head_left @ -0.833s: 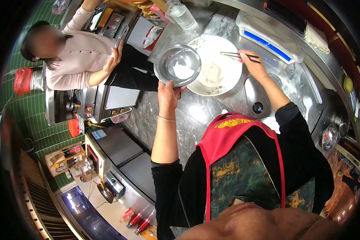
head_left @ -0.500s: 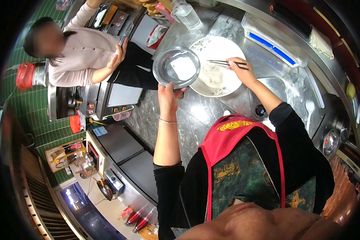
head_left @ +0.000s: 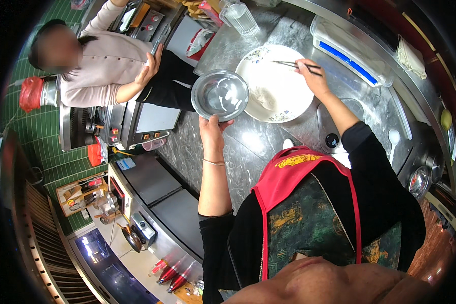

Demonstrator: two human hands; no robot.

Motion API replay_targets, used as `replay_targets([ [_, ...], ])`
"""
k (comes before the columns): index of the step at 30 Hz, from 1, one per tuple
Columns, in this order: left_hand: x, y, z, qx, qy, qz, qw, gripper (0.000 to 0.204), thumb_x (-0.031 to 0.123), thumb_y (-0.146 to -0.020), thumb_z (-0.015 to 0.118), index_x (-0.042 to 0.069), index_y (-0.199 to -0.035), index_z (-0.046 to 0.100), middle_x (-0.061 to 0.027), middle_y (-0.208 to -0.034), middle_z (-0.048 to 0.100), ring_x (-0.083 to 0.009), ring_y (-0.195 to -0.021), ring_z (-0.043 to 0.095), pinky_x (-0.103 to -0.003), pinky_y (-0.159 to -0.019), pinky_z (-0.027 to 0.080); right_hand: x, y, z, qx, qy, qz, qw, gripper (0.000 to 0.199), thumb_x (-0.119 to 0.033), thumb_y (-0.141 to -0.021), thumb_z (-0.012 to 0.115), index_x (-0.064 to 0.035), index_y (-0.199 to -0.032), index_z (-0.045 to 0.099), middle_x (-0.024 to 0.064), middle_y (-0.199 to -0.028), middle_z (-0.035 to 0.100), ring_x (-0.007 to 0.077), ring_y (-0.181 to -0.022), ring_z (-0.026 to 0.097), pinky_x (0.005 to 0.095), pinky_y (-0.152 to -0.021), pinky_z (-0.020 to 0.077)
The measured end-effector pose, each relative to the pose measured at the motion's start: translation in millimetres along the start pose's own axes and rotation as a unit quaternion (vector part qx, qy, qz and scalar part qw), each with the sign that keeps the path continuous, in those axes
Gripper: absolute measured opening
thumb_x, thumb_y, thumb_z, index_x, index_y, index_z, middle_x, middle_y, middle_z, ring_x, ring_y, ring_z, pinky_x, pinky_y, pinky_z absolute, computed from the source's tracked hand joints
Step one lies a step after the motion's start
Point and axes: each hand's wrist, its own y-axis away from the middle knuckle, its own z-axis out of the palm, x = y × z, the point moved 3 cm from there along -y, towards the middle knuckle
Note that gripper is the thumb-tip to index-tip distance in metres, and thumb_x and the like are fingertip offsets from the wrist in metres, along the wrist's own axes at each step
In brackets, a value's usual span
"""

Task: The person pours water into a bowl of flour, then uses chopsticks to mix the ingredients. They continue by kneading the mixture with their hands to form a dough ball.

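Note:
My left hand (head_left: 212, 130) grips the near rim of a round, grey, shiny bowl (head_left: 201, 100), thumb on top. The bowl is held beside the left rim of a large white basin (head_left: 297, 105) with floral marks; bright reflections hide how much liquid, if any, is in it. White flour (head_left: 262, 95) lies in the basin, lumpy toward its near left. Closed around dark chopsticks (head_left: 286, 63), my right hand (head_left: 313, 78) is over the basin's right side. The chopstick tips point left above the flour.
On the steel counter stand a clear pitcher (head_left: 241, 20), a lidded plastic box (head_left: 349, 48), a kitchen scale (head_left: 334, 121) and a white spoon (head_left: 393, 139). At the left, a person (head_left: 116, 66) holds a phone (head_left: 160, 39). Behind my left arm are dark-topped counters (head_left: 149, 180).
The bowl has shifted slightly left and nearer to me, away from the basin's rim. My right hand and the chopsticks have moved a little right and farther away.

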Motion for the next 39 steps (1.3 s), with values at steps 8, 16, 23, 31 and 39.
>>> replay_targets([
  [8, -6, -8, 3, 0.019, 0.005, -0.020, 1.000, 0.042, -0.003, -0.090, 0.039, -0.001, -0.132, 0.037, -0.0186, -0.114, 0.058, -0.0249, -0.079, 0.067, -0.033, -0.061, 0.061, 8, -24, 7, 0.019, -0.022, 0.002, 1.000, 0.025, -0.019, -0.099, 0.055, 0.0021, -0.106, 0.065, 0.0102, -0.094, 0.070, 0.0160, -0.080, 0.069, 0.0263, -0.070, 0.0544],
  [16, -11, -7, 9, 0.006, 0.001, -0.022, 1.000, 0.041, -0.001, -0.091, 0.039, -0.001, -0.133, 0.036, -0.0189, -0.116, 0.057, -0.0256, -0.080, 0.067, -0.034, -0.062, 0.061, -3, 19, 11, -0.143, -0.039, 0.068, 0.987, 0.021, -0.016, -0.096, 0.058, 0.0015, -0.102, 0.069, 0.0085, -0.090, 0.070, 0.0139, -0.076, 0.068, 0.0256, -0.068, 0.0554],
  [23, -24, 6, 14, -0.029, -0.017, -0.049, 0.998, 0.042, -0.002, -0.091, 0.039, -0.002, -0.132, 0.036, -0.0195, -0.115, 0.057, -0.0262, -0.080, 0.067, -0.034, -0.062, 0.061, -21, 38, -36, -0.045, 0.038, 0.037, 0.998, 0.021, -0.015, -0.095, 0.056, -0.0008, -0.105, 0.068, 0.0091, -0.093, 0.069, 0.0158, -0.078, 0.067, 0.0267, -0.075, 0.0535],
  [31, -45, 12, 34, -0.061, -0.035, -0.065, 0.995, 0.040, 0.000, -0.089, 0.041, -0.001, -0.129, 0.040, -0.0189, -0.111, 0.060, -0.0271, -0.079, 0.068, -0.036, -0.063, 0.061, -34, 83, -66, -0.075, 0.175, -0.023, 0.982, 0.019, -0.009, -0.094, 0.055, 0.0013, -0.106, 0.066, 0.0093, -0.099, 0.065, 0.0174, -0.087, 0.068, 0.0272, -0.079, 0.0518],
  [39, -49, 5, 52, -0.119, -0.069, -0.074, 0.988, 0.044, -0.004, -0.089, 0.037, 0.000, -0.132, 0.036, -0.0174, -0.117, 0.057, -0.0256, -0.086, 0.067, -0.034, -0.062, 0.062, -26, 128, -41, -0.119, -0.034, 0.128, 0.984, 0.018, -0.006, -0.094, 0.056, 0.0020, -0.107, 0.066, 0.0098, -0.100, 0.065, 0.0172, -0.086, 0.067, 0.0267, -0.079, 0.0533],
])
